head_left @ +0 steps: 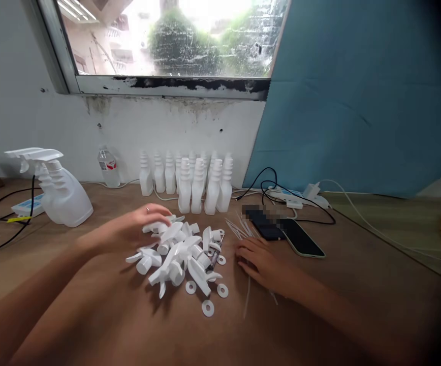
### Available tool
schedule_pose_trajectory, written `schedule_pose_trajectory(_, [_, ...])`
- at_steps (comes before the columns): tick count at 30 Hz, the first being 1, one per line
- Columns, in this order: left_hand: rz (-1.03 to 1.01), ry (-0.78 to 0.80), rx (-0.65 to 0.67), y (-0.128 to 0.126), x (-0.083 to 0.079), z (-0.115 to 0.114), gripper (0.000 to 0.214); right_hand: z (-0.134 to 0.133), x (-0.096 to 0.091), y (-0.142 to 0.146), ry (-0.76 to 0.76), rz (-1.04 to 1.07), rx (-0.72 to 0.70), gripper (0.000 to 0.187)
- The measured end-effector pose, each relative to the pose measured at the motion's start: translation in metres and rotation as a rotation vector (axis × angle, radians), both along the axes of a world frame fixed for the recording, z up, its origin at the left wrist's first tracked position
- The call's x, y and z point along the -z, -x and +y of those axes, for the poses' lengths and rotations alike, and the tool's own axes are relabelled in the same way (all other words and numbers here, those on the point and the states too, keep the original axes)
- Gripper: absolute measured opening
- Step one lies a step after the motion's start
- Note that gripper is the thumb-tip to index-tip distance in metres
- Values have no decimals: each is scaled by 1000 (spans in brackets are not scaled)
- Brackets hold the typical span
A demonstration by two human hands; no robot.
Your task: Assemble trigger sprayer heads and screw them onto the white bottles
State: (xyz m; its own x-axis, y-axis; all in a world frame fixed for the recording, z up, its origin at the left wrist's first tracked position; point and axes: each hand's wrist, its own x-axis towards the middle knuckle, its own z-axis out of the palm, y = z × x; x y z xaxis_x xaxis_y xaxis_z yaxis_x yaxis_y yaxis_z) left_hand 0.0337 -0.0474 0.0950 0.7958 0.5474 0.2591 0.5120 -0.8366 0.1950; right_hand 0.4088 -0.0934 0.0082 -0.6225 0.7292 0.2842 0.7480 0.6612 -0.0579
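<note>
A heap of white spray-trigger heads (178,251) lies on the brown table (102,315) in front of me, with a few white washers (208,307) beside it. My left hand (136,227) rests on the left top of the heap, fingers curled over one trigger head. My right hand (260,262) lies on the table to the right of the heap, fingers bent down onto thin white dip tubes (238,229). Whether it pinches one is hidden.
Several empty white bottles (190,183) stand in rows at the wall. An assembled spray bottle (60,190) stands at left, a clear water bottle (108,166) behind. Two phones (287,231), chargers and cables (300,195) lie at right; a power strip (28,206) at left.
</note>
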Motion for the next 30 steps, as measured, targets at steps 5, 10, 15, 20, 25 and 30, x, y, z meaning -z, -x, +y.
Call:
schedule_pose_trajectory(5, [-325, -625, -725, 83, -1, 21, 23, -9, -3, -27, 123, 2, -60, 22])
schedule_pose_trajectory(10, [-620, -731, -1314, 160, 25, 39, 60, -1, 2, -37, -7, -6, -64, 23])
schedule_pose_trajectory(15, [-543, -489, -1471, 180, 47, 44, 67, -2, -2, -28, -149, -11, -79, 23])
schedule_pose_trajectory(20, [-516, -306, -1536, 180, 55, 50, 72, -8, -11, -23, -200, 26, -86, 20])
schedule_pose_trajectory(25, [-490, -320, -1534, 176, 61, 53, 63, -6, -12, -25, -219, 35, -82, 20])
schedule_pose_trajectory(30, [-559, -405, -1467, 155, 60, 45, 65, -7, -21, -22, -248, 138, -114, 19])
